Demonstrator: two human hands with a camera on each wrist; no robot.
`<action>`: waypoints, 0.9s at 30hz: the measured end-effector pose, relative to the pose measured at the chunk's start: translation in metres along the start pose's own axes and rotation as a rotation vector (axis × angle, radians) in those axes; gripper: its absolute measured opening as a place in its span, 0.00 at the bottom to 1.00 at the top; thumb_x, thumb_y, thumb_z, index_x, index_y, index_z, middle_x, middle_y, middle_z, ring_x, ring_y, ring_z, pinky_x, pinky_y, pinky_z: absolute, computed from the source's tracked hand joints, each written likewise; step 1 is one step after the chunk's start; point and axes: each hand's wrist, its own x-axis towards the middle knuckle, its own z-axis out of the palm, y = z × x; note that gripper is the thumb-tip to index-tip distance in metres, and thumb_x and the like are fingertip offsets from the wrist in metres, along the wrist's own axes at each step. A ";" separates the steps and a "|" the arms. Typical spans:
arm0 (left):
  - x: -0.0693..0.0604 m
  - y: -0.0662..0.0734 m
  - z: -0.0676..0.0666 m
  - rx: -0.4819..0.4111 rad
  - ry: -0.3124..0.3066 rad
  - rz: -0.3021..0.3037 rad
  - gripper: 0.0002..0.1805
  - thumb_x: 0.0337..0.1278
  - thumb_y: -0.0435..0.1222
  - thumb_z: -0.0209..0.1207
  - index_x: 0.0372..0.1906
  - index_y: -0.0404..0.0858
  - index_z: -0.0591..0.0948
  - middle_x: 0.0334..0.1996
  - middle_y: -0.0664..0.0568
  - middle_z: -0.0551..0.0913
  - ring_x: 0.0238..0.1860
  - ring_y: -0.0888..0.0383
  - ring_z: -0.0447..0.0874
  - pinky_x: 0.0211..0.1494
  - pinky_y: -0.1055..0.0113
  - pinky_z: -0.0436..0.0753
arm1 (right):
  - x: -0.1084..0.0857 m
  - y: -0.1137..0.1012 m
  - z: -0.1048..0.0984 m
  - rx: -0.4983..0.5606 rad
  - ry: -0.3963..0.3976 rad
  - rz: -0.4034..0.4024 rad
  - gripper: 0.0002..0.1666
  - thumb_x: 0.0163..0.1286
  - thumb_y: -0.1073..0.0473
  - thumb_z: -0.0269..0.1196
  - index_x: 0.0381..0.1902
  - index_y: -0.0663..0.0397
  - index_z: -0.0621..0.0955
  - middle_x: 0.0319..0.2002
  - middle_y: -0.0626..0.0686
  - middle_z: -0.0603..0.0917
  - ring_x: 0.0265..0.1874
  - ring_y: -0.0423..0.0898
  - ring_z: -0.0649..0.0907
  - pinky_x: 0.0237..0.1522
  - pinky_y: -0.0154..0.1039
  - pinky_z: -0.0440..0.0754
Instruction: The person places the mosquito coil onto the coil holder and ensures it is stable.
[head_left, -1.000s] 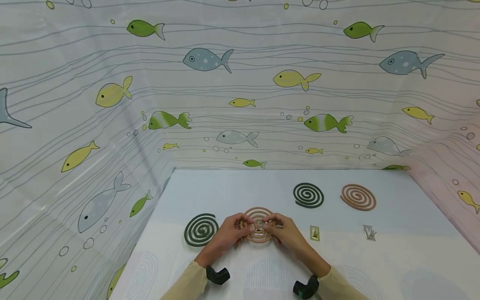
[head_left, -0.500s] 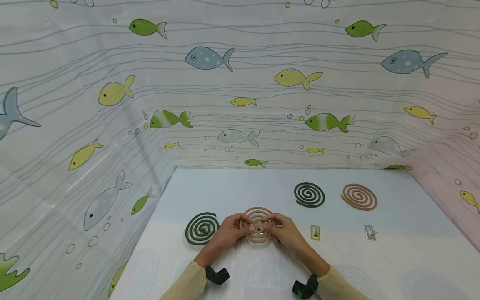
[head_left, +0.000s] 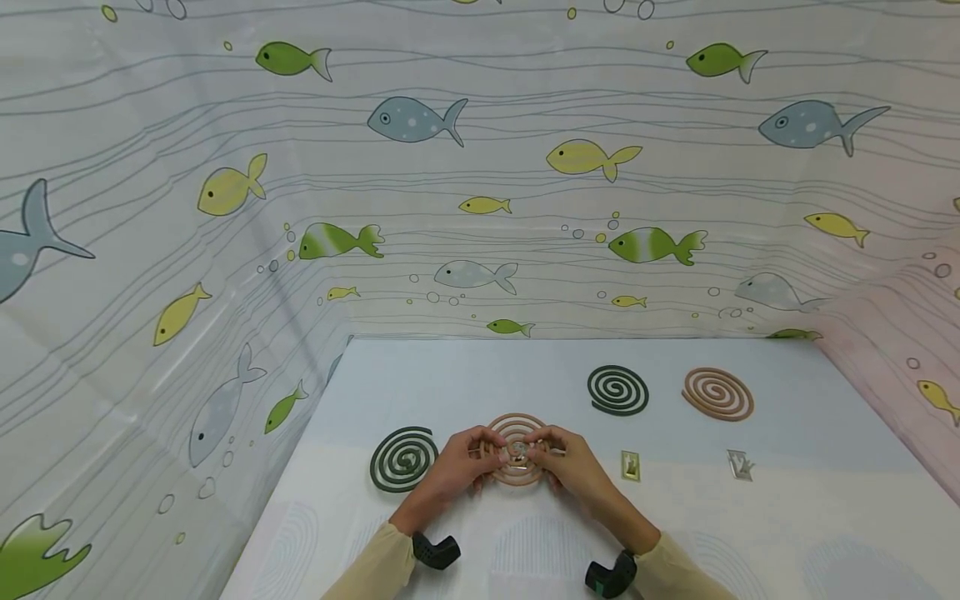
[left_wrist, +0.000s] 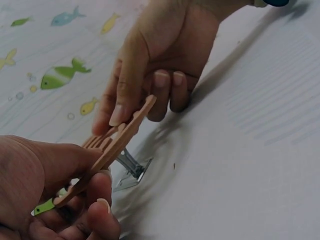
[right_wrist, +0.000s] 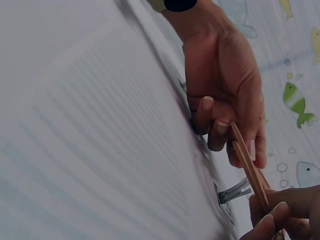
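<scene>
Both hands pinch a brown mosquito coil (left_wrist: 117, 145) by its opposite sides. My left hand (head_left: 459, 465) has the left edge between thumb and fingers; my right hand (head_left: 576, 467) grips the right edge likewise. In the wrist views the coil is tilted and raised off the table, with a small metal coil stand (left_wrist: 132, 167) under its middle. The stand's upright prong (right_wrist: 235, 191) reaches toward the coil's centre; whether it passes through is hard to tell. Just left of my left hand lies a dark green mosquito coil (head_left: 402, 460).
Farther back on the white table (head_left: 465, 375) lie another green coil (head_left: 617, 390) and another brown coil (head_left: 717, 394). Right of my right hand are a gold-coloured stand (head_left: 630, 466) and a silver one (head_left: 739, 465). A fish-patterned sheet (head_left: 525, 233) walls the back and sides.
Both hands stay in place with the brown coil between them. The left side sheet shifts slightly; the coils and stands on the table keep their places.
</scene>
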 end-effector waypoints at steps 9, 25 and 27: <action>0.001 0.002 0.001 -0.003 -0.001 -0.003 0.15 0.65 0.34 0.68 0.53 0.32 0.81 0.30 0.50 0.80 0.24 0.57 0.74 0.21 0.70 0.72 | 0.001 0.001 -0.002 0.014 -0.004 0.000 0.15 0.72 0.60 0.68 0.53 0.60 0.83 0.43 0.58 0.82 0.15 0.40 0.69 0.17 0.34 0.71; 0.001 -0.002 0.003 -0.002 -0.013 -0.017 0.13 0.66 0.31 0.67 0.52 0.31 0.81 0.29 0.51 0.79 0.23 0.59 0.73 0.20 0.71 0.72 | 0.000 0.005 -0.001 -0.005 0.001 0.020 0.16 0.72 0.61 0.68 0.55 0.61 0.83 0.41 0.57 0.81 0.15 0.41 0.69 0.16 0.34 0.70; 0.001 -0.002 0.003 -0.005 -0.013 -0.018 0.13 0.66 0.31 0.67 0.52 0.31 0.81 0.29 0.52 0.80 0.23 0.59 0.73 0.20 0.71 0.72 | 0.000 0.005 -0.002 -0.006 -0.006 0.020 0.16 0.72 0.61 0.68 0.54 0.60 0.83 0.40 0.57 0.81 0.15 0.41 0.69 0.16 0.34 0.70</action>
